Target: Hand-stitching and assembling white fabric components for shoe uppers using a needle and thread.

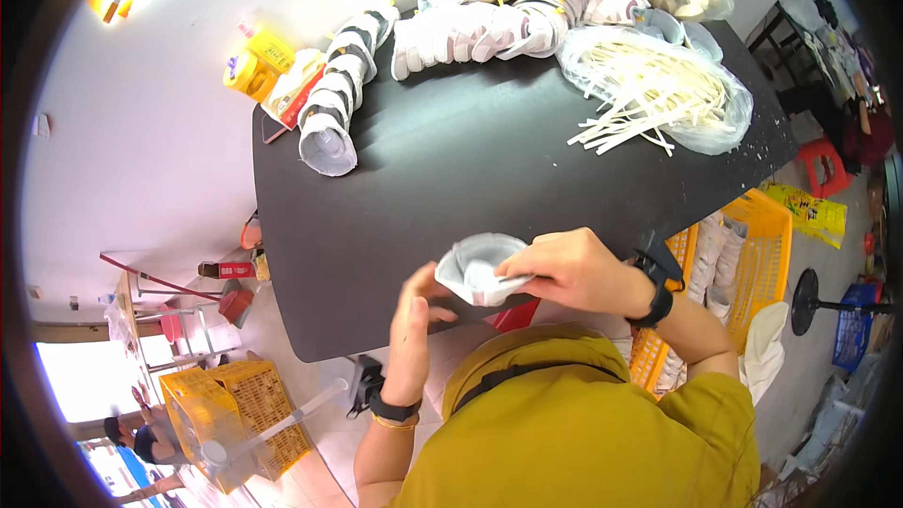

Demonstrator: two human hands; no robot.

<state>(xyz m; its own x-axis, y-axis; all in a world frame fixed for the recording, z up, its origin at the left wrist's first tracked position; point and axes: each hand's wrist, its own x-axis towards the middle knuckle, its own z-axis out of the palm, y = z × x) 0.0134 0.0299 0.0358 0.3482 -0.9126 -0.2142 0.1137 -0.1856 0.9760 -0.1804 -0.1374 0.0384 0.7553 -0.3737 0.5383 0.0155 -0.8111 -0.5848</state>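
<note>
A white and grey shoe upper point(475, 254), its hollow inside facing up, is held over the near edge of the dark table. My right hand point(578, 268) pinches the rim of the upper on its right side, thumb and fingers closed on it. Beside the upper's left side is my left hand point(411, 325), slightly blurred, with its fingers apart; whether the fingertips touch the upper I cannot tell.
Nested shoe uppers lie in a row point(339, 94) at the table's left and in stacks point(480, 38) at the back. A plastic bag of pale strips point(658, 85) lies back right. Yellow bottles point(259, 61) stand far left. Yellow crates point(757, 245) flank the table.
</note>
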